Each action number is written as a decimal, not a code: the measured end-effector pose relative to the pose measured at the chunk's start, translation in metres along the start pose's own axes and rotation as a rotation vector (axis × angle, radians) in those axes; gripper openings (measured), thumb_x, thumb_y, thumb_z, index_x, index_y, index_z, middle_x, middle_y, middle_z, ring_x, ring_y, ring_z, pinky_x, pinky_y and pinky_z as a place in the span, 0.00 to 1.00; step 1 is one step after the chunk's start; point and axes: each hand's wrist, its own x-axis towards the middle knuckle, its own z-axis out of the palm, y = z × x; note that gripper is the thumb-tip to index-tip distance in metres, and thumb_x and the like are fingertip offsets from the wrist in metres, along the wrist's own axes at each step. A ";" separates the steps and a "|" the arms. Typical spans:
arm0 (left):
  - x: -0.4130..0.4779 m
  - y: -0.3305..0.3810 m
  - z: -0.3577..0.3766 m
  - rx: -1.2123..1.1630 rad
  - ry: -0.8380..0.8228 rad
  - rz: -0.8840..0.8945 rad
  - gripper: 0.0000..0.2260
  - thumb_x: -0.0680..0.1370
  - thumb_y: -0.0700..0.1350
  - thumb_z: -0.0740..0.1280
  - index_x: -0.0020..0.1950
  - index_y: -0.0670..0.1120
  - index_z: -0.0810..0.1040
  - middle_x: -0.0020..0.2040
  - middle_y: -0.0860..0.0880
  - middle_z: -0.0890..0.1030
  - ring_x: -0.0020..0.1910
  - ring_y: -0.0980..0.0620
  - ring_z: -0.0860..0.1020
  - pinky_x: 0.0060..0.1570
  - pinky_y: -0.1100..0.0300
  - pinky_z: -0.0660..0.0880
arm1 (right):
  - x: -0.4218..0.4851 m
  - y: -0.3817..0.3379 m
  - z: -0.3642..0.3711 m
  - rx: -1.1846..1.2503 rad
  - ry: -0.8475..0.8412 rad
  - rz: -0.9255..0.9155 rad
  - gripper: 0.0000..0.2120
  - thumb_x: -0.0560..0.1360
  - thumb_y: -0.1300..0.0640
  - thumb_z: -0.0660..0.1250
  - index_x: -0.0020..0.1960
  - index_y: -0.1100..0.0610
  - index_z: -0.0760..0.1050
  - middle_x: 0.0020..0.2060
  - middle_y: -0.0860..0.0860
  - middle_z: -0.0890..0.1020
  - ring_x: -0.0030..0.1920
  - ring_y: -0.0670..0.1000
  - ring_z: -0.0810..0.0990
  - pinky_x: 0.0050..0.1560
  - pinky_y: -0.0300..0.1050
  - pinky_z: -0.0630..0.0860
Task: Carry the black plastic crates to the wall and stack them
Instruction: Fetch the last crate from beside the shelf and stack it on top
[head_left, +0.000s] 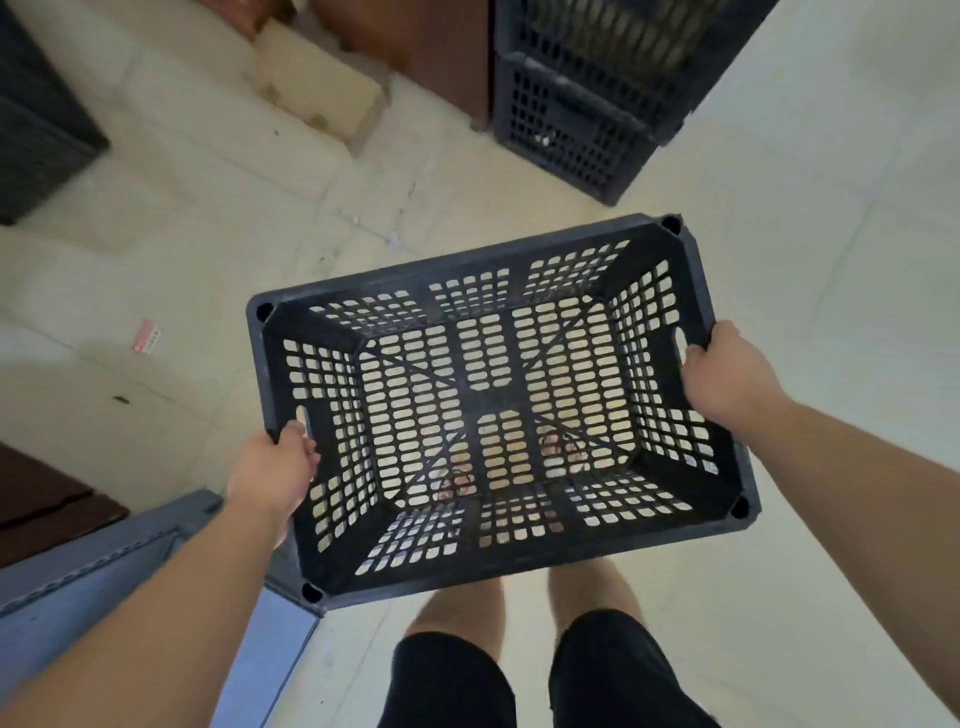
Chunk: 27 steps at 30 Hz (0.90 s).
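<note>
I hold an empty black plastic crate (488, 410) with a slotted floor and walls, open side up, above the pale tiled floor. My left hand (275, 467) grips the handle slot on its left short wall. At the right short wall, my right hand (727, 371) grips the rim by the handle slot. My feet show through the crate's floor. Ahead at the top right stands a stack of black crates (587, 98) on the floor, some way beyond the held crate.
A dark slatted box (36, 130) sits at the top left. Brown wooden furniture (426, 47) and a cardboard piece (317, 88) lie ahead. A grey panel (130, 571) and dark wood (41, 499) are at my lower left. A pink scrap (147, 336) lies on the floor.
</note>
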 end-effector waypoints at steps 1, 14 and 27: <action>-0.016 0.013 -0.007 0.008 -0.019 0.016 0.13 0.84 0.51 0.59 0.48 0.43 0.76 0.41 0.44 0.78 0.35 0.49 0.74 0.40 0.54 0.72 | -0.016 0.005 -0.019 0.014 0.015 0.017 0.11 0.84 0.58 0.55 0.60 0.65 0.66 0.58 0.69 0.78 0.50 0.65 0.76 0.48 0.50 0.68; -0.222 0.138 -0.050 0.178 -0.193 0.387 0.14 0.84 0.50 0.61 0.52 0.41 0.78 0.45 0.44 0.83 0.39 0.47 0.78 0.47 0.49 0.78 | -0.246 0.107 -0.186 0.260 0.310 0.323 0.13 0.84 0.57 0.54 0.64 0.65 0.66 0.57 0.67 0.78 0.47 0.63 0.73 0.47 0.51 0.69; -0.416 0.185 0.028 0.506 -0.422 0.721 0.15 0.83 0.52 0.62 0.49 0.41 0.78 0.41 0.45 0.81 0.37 0.48 0.78 0.46 0.49 0.77 | -0.420 0.280 -0.220 0.563 0.441 0.684 0.15 0.83 0.58 0.56 0.64 0.66 0.67 0.57 0.69 0.78 0.54 0.68 0.77 0.49 0.53 0.72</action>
